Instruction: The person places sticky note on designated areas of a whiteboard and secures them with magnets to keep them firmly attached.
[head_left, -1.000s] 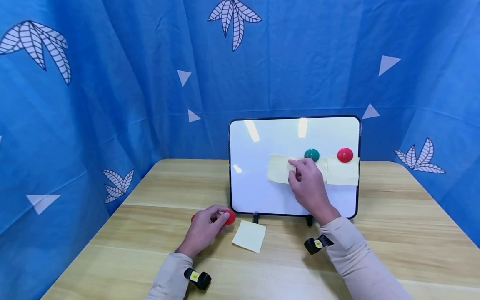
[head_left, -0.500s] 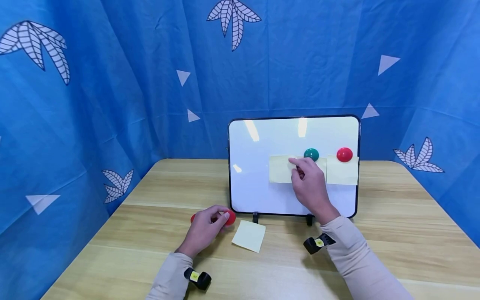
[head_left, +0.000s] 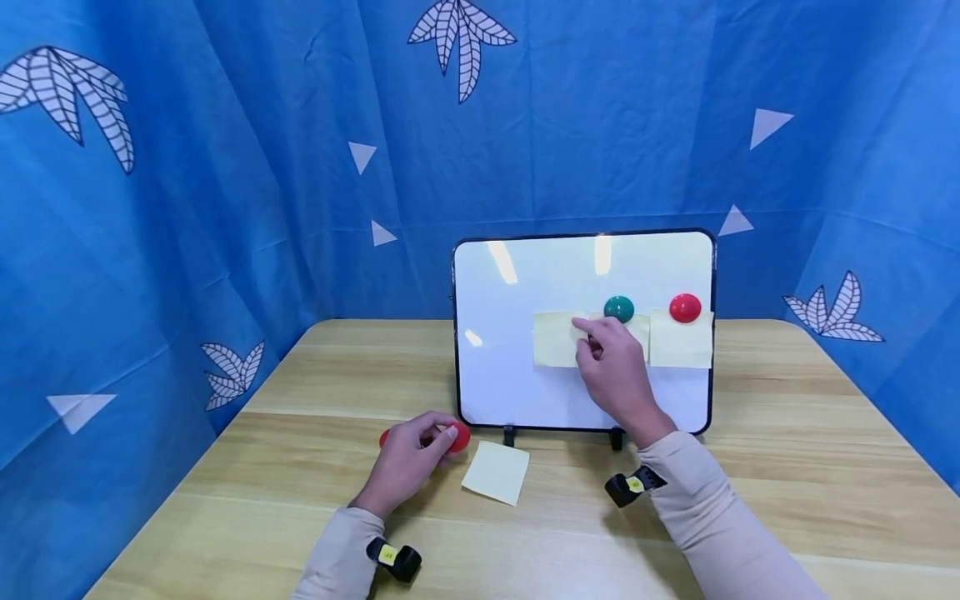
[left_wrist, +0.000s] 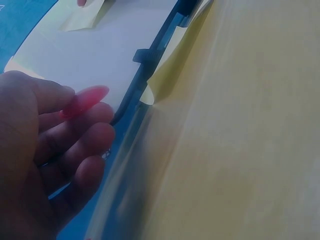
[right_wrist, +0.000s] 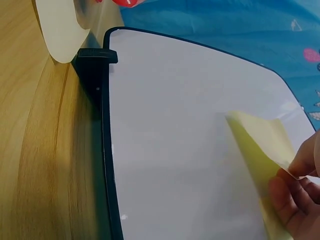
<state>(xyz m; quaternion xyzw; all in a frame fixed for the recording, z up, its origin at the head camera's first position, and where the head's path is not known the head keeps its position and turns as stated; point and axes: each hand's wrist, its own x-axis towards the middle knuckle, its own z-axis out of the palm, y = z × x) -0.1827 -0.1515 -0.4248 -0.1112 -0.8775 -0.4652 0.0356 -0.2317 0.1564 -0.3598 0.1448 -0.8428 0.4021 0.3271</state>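
My left hand pinches a red round magnet between thumb and fingers, low over the table near the whiteboard's lower left corner. Against the whiteboard, my right hand pinches the edge of a pale yellow sticky note; in the right wrist view this note bends away from the board. To its right, another note sits under a green magnet, partly hidden by my right hand. Farther right, a third note hangs under a red magnet.
A loose sticky note with a curled edge lies on the wooden table, in front of the board's small black stand foot. Another red magnet shows behind my left hand. A blue patterned curtain surrounds the table.
The sticky note in my right hand has shifted slightly and straightened against the board. My left hand keeps its place with the red magnet. The head view has turned a little.
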